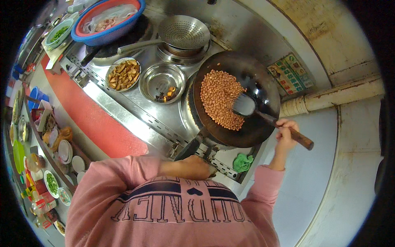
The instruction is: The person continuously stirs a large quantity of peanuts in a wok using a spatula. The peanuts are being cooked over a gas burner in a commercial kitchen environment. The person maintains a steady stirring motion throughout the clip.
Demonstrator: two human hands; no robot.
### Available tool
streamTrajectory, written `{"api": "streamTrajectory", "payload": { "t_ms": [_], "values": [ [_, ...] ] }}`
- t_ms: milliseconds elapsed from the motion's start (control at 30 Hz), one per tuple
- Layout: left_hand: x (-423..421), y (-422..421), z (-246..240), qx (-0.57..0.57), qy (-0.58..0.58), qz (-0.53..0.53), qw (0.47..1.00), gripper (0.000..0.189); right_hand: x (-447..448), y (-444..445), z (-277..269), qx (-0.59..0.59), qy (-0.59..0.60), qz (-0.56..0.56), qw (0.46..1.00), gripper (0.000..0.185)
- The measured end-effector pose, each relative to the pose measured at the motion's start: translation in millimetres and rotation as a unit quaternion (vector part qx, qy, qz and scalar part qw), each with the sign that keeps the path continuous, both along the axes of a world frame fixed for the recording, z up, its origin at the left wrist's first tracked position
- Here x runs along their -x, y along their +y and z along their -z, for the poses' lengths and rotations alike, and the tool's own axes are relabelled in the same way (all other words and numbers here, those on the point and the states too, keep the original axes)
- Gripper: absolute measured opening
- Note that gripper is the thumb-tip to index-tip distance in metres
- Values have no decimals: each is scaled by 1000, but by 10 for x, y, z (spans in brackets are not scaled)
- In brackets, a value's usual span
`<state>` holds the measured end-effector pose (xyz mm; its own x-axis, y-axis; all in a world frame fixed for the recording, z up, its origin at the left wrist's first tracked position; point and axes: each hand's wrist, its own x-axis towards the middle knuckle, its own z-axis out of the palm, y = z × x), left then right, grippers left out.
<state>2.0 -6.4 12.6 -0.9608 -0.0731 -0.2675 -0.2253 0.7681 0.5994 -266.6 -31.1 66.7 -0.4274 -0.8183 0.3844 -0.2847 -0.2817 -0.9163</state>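
Observation:
My right hand point(287, 131) is closed around the wooden handle of a wok spatula point(244, 105). The spatula's metal blade rests against a heap of peanuts point(220, 98) in a dark iron wok point(262, 129). The peanuts are reddish brown and lie on the wok's left side, while the right side shows a glossy surface. My left hand point(197, 167) is low at the stove's front edge, near the control fittings and below the wok's handle point(193, 146). Its fingers are mostly hidden, so its grip is unclear.
On the steel stove point(157, 115) stand a bowl of dried brown slices point(124, 75), a steel bowl with spices point(162, 82) and a perforated strainer point(185, 32). Blue and red basins point(108, 21) sit behind. A green cloth point(243, 162) lies near the front corner. Shelves with dishes point(65, 151) stand left.

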Motion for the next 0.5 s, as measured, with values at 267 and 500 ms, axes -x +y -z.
{"api": "streamTrajectory", "payload": {
  "t_ms": [267,500],
  "values": [
    [-29,21,57,22,86,-30,996,13,637,88,337,-91,-102,223,965,6],
    [-15,-105,124,32,156,-24,987,12,243,-375,1109,-40,-340,145,928,7]
  ]
}}
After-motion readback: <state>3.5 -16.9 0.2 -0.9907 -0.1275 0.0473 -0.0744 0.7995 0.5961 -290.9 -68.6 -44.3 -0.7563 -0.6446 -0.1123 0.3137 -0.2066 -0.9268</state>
